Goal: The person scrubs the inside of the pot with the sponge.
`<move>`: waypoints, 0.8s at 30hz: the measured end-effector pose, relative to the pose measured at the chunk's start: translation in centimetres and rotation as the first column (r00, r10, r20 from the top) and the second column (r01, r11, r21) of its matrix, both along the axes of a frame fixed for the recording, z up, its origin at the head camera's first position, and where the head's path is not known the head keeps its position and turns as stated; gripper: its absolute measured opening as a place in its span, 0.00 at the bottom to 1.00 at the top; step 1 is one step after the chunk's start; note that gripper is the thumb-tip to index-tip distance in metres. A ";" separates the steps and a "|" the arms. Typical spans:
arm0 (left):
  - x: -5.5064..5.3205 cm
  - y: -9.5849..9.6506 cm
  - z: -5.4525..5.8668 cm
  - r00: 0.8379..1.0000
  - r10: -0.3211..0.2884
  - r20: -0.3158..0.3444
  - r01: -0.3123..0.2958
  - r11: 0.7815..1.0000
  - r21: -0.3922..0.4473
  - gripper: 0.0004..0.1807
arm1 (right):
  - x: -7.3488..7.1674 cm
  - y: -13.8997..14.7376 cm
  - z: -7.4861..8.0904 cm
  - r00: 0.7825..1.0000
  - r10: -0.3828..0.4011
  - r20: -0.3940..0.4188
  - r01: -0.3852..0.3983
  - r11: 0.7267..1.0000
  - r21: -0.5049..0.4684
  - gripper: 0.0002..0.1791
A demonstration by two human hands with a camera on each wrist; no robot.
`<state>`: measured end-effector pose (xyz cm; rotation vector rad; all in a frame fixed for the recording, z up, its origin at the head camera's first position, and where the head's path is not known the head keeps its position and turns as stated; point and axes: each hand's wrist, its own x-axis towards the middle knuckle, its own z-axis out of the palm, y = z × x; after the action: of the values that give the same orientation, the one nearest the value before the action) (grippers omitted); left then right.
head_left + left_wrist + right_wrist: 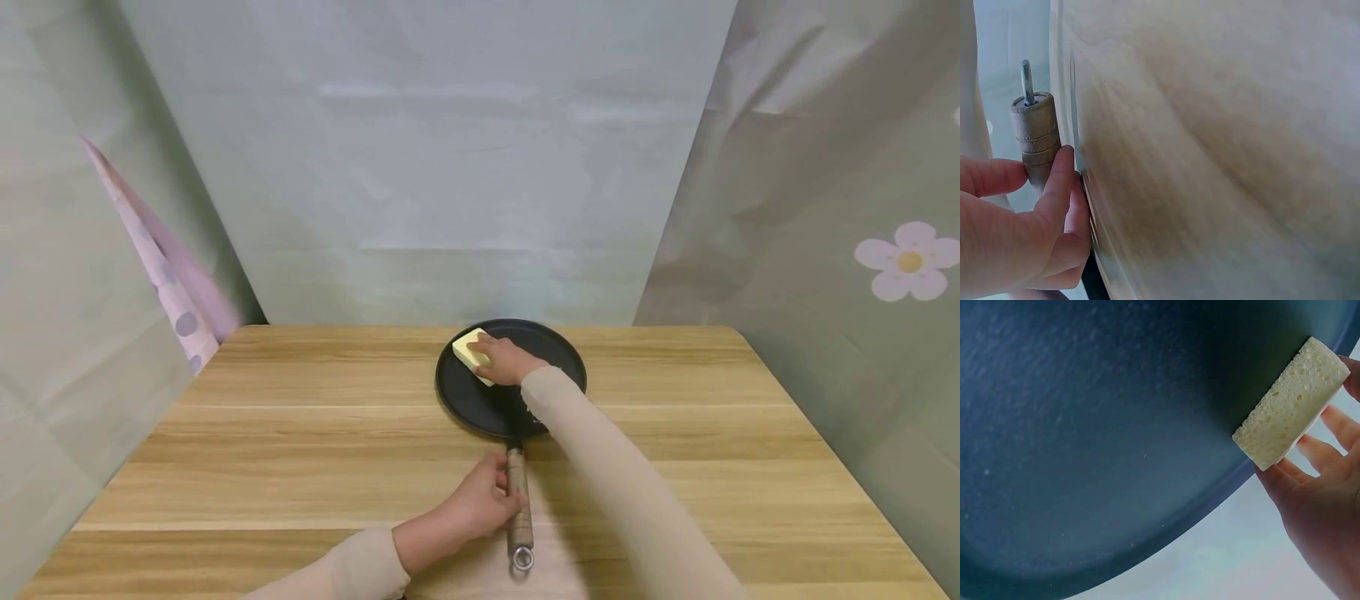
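Note:
A round black flat pan (480,410) lies on the wooden table, its wood-patterned handle (519,500) pointing toward me. My left hand (480,500) pinches that handle between thumb and fingers; in the left wrist view the handle's end (1038,125) sticks out past the fingertips with a metal ring. With my right hand (508,362) I hold a pale yellow sponge (471,353) against the upper left of the pan's surface. The right wrist view has the porous sponge (1294,403) near the pan's rim, thumb and fingers about its sides.
The wooden table (300,433) spreads to both sides of the pan. Its far edge meets a pale hanging sheet (450,167). More sheets hang at left and right, the right one bearing a flower print (910,262).

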<state>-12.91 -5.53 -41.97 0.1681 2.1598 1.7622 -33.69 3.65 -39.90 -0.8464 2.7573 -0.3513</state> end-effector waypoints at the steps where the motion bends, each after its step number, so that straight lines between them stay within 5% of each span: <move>1: 0.0 0.0 0.0 1.000 0.000 -0.002 0.000 1.000 -0.004 0.31 | -0.1 0.1 -0.1 1.000 -0.007 0.002 0.007 1.000 0.000 0.31; 24: 0.0 0.3 0.0 1.000 -0.001 0.002 0.001 1.000 -0.016 0.32 | -1.3 3.1 -0.4 0.991 -0.132 0.012 0.132 0.991 0.004 0.32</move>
<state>-12.95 -5.25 -41.92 0.1632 2.1719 1.7432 -34.95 6.71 -40.28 -0.6606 2.8090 -0.3743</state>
